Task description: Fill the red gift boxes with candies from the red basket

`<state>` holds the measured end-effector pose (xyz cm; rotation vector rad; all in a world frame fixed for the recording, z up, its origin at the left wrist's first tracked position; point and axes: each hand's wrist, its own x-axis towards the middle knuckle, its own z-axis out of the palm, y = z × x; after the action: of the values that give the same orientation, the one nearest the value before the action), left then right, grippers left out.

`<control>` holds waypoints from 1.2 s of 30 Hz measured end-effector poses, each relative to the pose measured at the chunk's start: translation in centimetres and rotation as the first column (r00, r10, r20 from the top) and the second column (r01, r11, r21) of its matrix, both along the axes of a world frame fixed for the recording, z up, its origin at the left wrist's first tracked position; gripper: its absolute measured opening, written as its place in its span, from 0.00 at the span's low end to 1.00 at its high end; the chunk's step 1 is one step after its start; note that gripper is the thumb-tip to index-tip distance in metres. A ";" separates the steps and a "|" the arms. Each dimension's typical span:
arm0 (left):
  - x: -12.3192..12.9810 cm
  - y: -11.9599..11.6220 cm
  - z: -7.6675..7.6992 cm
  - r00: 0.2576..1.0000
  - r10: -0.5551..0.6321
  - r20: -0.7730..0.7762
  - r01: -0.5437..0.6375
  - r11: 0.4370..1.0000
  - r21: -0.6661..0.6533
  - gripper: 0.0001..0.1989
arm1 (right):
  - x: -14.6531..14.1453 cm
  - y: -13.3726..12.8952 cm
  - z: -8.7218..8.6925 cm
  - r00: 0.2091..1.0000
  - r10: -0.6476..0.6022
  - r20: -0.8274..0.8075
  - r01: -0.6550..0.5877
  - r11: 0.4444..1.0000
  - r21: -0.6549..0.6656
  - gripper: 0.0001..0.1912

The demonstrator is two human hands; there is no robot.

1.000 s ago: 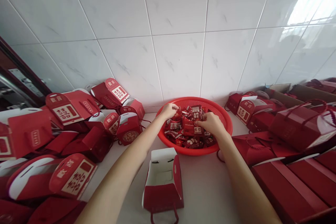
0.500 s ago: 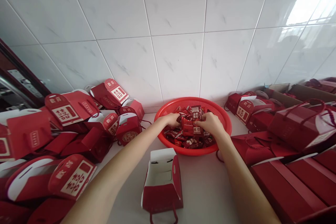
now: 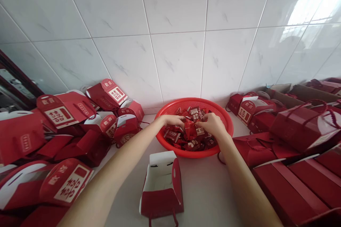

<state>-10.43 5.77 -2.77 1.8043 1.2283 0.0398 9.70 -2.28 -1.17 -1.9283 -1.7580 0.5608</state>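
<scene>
A red plastic basket (image 3: 229, 133) holds a heap of wrapped candies (image 3: 174, 136) in red and dark red wrappers. My left hand (image 3: 173, 120) reaches over its left side, fingers stretched and apart among the candies. On the right, my right hand (image 3: 213, 124) is closed, thumb and fingers at a dark red wrapped candy (image 3: 200, 131) with white lettering; its far fingertips are hidden. A bright red wrapped candy (image 3: 190, 129) lies between the hands. In front of the basket, an open red gift box (image 3: 162, 202) with a white inside shows bare white walls and bottom.
Red gift boxes (image 3: 64, 111) with white printed panels are piled on the left. More red boxes (image 3: 290, 188) line the right side, with an open cardboard carton (image 3: 282, 97) behind them. A white tiled wall (image 3: 176, 67) rises behind the white tabletop (image 3: 207, 191).
My left hand has loosened, its fingers spreading over the candies. The right hand stays at nearly the same spot. The view has shifted slightly, so everything sits a bit further left.
</scene>
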 end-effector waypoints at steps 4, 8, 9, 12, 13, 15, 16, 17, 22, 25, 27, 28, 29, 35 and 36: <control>-0.1 0.2 0.4 0.991 0.067 0.115 -0.055 0.993 -0.101 0.33 | 0.2 0.3 -0.4 0.999 -0.007 -0.039 0.008 0.999 0.034 0.11; -0.2 0.1 0.9 0.920 0.124 0.373 -0.106 0.992 -0.067 0.22 | 0.4 0.5 -0.6 0.994 -0.044 -0.104 0.055 0.993 0.103 0.08; -0.2 0.0 1.0 0.894 0.137 0.426 -0.112 0.990 -0.083 0.21 | 0.5 0.5 -0.6 0.990 -0.064 -0.126 0.079 0.989 0.122 0.06; -0.2 -0.1 1.2 0.819 0.232 0.525 -0.163 0.971 -0.176 0.23 | 0.5 0.4 -0.1 0.972 -0.129 -0.196 0.159 0.976 0.147 0.04; -0.2 -0.1 1.2 0.792 0.271 0.548 -0.193 0.961 -0.196 0.22 | 0.5 0.3 0.0 0.966 -0.150 -0.213 0.183 0.973 0.144 0.04; -0.2 -0.2 1.3 0.736 0.322 0.595 -0.255 0.947 -0.196 0.17 | 0.4 0.1 0.2 0.960 -0.183 -0.214 0.215 0.967 0.138 0.05; -0.2 -0.3 1.3 0.714 0.331 0.617 -0.278 0.943 -0.184 0.15 | 0.4 0.1 0.3 0.961 -0.192 -0.201 0.221 0.966 0.137 0.05; -0.2 -0.3 1.4 0.700 0.331 0.633 -0.292 0.941 -0.170 0.13 | 0.4 0.0 0.3 0.963 -0.197 -0.183 0.223 0.965 0.135 0.06; -0.1 -0.5 1.5 0.653 0.358 0.668 -0.330 0.928 -0.175 0.13 | 0.4 0.0 0.1 0.974 -0.190 -0.124 0.205 0.972 0.118 0.05; 0.0 -0.6 1.5 0.646 0.394 0.654 -0.331 0.916 -0.225 0.10 | 0.3 0.1 -0.1 0.977 -0.177 -0.117 0.194 0.970 0.147 0.08; 0.1 -0.6 1.6 0.663 0.405 0.630 -0.309 0.914 -0.262 0.08 | 0.3 0.2 -0.2 0.979 -0.167 -0.118 0.187 0.963 0.192 0.10; 0.1 -0.7 1.6 0.672 0.404 0.620 -0.301 0.915 -0.269 0.07 | 0.2 0.3 -0.3 0.979 -0.161 -0.123 0.184 0.959 0.213 0.11; 0.1 -0.7 1.7 0.682 0.399 0.613 -0.299 0.917 -0.265 0.08 | 0.2 0.3 -0.3 0.979 -0.156 -0.132 0.183 0.956 0.229 0.11; -0.1 0.0 1.0 0.762 0.353 0.542 -0.400 0.916 -0.035 0.17 | 0.2 0.5 -0.6 0.973 -0.121 -0.196 0.170 0.952 0.256 0.09; -0.2 0.2 0.8 0.790 0.326 0.520 -0.414 0.908 0.060 0.17 | 0.2 0.6 -0.6 0.973 -0.116 -0.198 0.165 0.952 0.256 0.09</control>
<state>-10.62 5.98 -1.97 1.5211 1.1959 0.8172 9.94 -1.73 -1.81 -1.7365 -1.4844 0.4059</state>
